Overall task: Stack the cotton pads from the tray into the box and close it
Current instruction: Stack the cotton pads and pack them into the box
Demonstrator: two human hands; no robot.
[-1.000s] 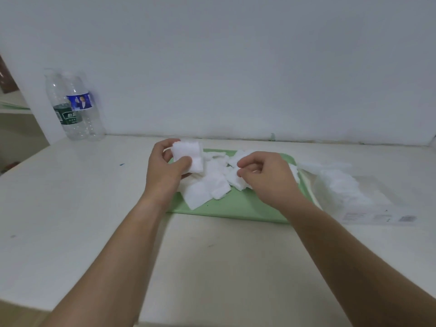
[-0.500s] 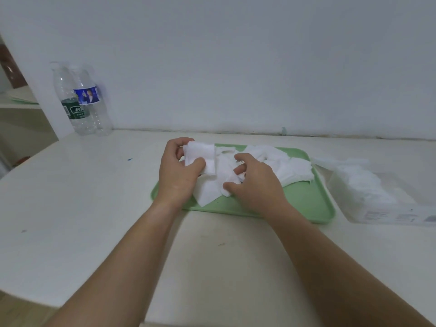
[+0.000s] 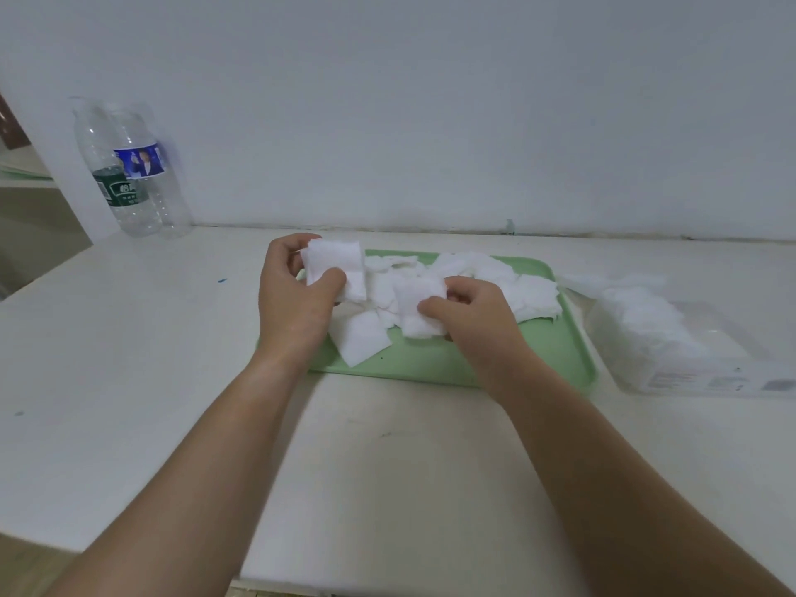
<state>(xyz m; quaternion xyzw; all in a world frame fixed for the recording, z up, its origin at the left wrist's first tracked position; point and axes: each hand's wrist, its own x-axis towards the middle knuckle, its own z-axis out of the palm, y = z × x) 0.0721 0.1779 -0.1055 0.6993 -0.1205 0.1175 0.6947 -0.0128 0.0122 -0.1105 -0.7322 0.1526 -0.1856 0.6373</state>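
A green tray lies in the middle of the table with several loose white cotton pads scattered on it. My left hand holds a small stack of pads upright above the tray's left end, thumb in front. My right hand pinches a single pad lifted just over the pile. To the right of the tray stands the clear plastic box, open, with white pads inside it.
Two clear water bottles stand at the back left against the white wall. The table's left edge drops off near a lower shelf. Bare tabletop stretches in front of the tray.
My right hand has lifted one pad off the pile and brought it toward the stack in my left hand. The view has shifted slightly left.
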